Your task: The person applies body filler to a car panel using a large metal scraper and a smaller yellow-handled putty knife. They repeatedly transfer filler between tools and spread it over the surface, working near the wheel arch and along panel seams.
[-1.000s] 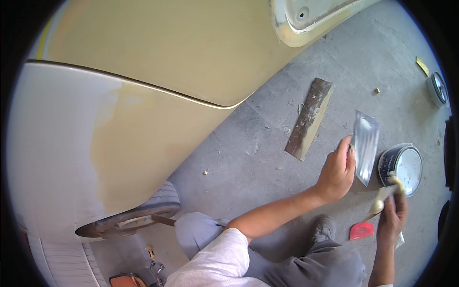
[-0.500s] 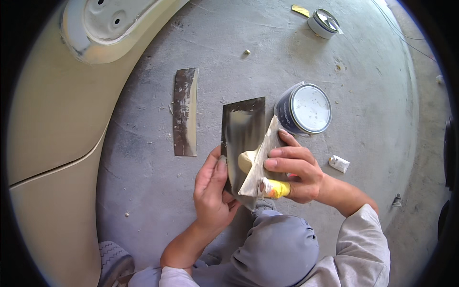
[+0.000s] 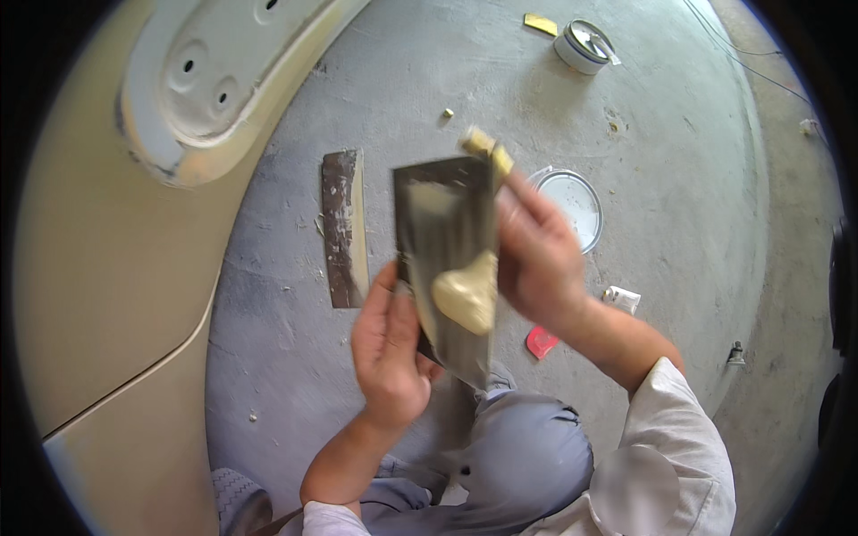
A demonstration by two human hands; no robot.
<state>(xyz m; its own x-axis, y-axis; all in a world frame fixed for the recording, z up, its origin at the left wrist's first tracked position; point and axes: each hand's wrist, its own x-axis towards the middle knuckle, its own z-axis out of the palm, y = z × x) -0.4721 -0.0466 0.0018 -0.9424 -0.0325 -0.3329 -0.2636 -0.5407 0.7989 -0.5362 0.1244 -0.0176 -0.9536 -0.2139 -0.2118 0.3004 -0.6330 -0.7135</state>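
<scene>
My left hand (image 3: pixel 391 357) grips a dark flat putty plate (image 3: pixel 438 223) by its left edge, thumb on top. A soft lump of cream putty (image 3: pixel 465 295) sits on the plate's lower right part, with thin smears above it. My right hand (image 3: pixel 541 255) is closed and blurred at the plate's right edge. A yellow wrapping (image 3: pixel 492 152) shows by its fingers, above the plate's top right corner. The pale spreader in that hand is mostly hidden behind the plate or turned edge-on.
A beige car body panel (image 3: pixel 134 295) fills the left side. On the concrete floor lie a putty-streaked dark strip (image 3: pixel 341 232), a large tin (image 3: pixel 576 205), a white tube (image 3: pixel 621 299), a red piece (image 3: pixel 541 341), a smaller tin (image 3: pixel 581 49) and a yellow piece (image 3: pixel 540 24).
My right hand has swung up and turned over, taking the spreader off the putty lump. The lump now lies fully in sight on the plate. The red piece on the floor has come into fuller view.
</scene>
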